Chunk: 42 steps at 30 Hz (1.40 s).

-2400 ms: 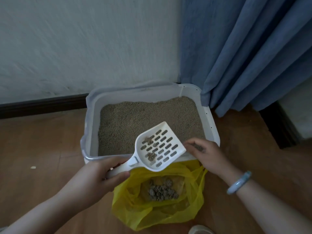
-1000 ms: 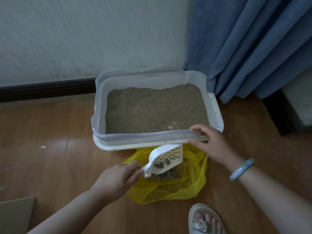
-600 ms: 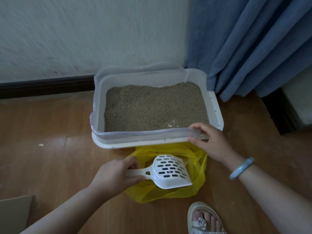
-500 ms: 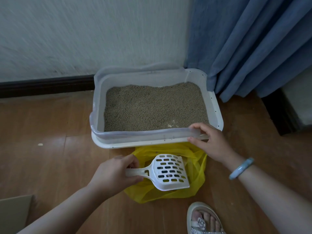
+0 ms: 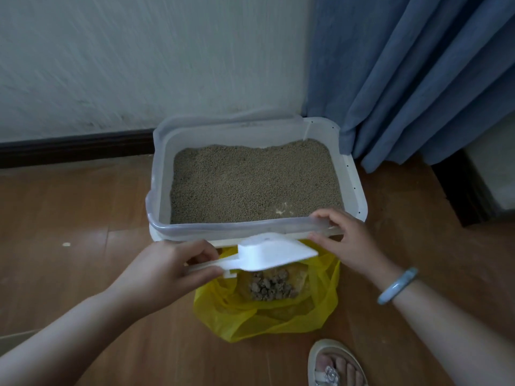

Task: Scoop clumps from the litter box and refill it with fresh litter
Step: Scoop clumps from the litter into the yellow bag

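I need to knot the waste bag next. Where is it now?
In the head view the yellow bag lies open on the floor, low centre, by the near wall of the litter box, under the scoop in the left hand.

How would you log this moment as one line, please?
phase: clump removal | left hand: grips scoop above bag | right hand: holds box rim | clumps: in bag

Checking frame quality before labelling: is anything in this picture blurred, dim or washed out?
Head view: dim, flat light; the wall streaks with motion blur. Head view: the scoop in the left hand is smeared, yet the litter box rim and the clumps in the yellow bag read clearly.
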### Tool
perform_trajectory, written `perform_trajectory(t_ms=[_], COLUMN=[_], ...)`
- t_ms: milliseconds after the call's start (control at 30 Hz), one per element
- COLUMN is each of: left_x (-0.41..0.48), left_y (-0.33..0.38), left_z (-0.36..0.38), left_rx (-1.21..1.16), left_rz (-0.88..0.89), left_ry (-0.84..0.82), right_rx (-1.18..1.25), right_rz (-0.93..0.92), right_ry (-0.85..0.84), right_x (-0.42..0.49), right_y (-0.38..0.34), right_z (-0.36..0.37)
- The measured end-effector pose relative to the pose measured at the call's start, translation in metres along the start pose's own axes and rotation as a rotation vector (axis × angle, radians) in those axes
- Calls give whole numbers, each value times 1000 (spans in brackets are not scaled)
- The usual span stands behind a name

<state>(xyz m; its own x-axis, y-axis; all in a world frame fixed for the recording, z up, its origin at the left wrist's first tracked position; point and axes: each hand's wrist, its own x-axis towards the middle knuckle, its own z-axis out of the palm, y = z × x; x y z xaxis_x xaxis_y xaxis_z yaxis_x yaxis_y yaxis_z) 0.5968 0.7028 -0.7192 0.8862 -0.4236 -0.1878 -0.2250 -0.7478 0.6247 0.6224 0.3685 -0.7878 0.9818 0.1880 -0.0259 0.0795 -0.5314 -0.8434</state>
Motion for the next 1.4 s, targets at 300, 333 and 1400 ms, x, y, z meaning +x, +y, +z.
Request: perform_trajectory(t_ms=[300,333,1400], left_x=[35,41,143], left_y=[35,37,-2], left_z=[-30,-31,18], left_rx=[-396,-388,-71], left_rz=[-202,-222,-280], left_ry=[-52,-48,-38], right_rx=[41,32,50], right_rz=[24,18,64], right_ry=[8,4,11], right_x=[0,0,-1], right_y=[0,0,-3], right_z=[2,2,5])
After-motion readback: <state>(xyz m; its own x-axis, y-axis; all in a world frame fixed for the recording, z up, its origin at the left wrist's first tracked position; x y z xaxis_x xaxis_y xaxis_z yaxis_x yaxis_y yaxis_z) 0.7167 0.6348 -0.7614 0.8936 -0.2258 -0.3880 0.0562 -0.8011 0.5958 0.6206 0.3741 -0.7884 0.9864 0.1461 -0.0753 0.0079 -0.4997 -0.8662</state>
